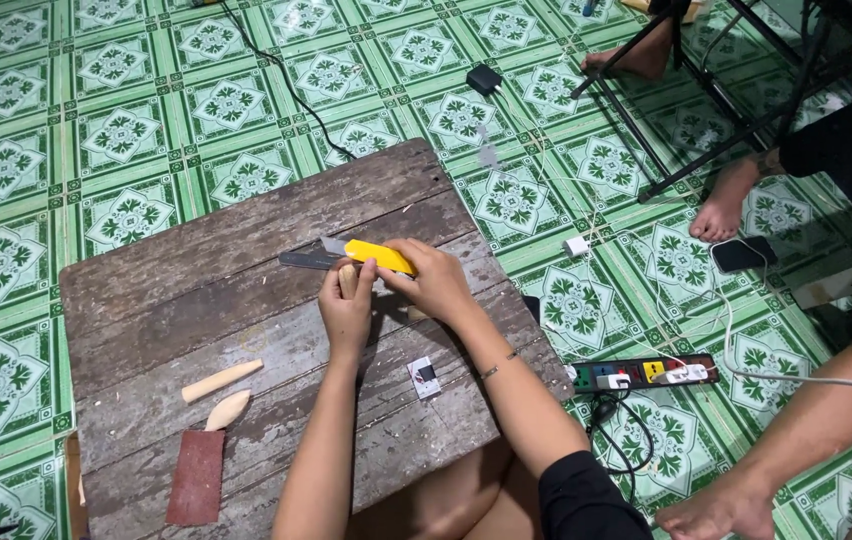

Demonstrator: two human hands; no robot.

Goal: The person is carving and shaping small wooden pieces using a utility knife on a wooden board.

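The left hand [348,305] pinches a small wooden piece [347,279] in a tight grip. The right hand [433,280], just beside it, clasps a yellow utility knife [378,256] above the wooden counter [196,250].

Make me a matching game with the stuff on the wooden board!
Things:
1. knife
2. sandpaper
3. wooden stick
4. little wood piece

Places:
A. held in the left hand
B. lying alone, left of the arms
C. held in the right hand
D. at the board's near left corner

Pairs: 1-C, 2-D, 3-B, 4-A
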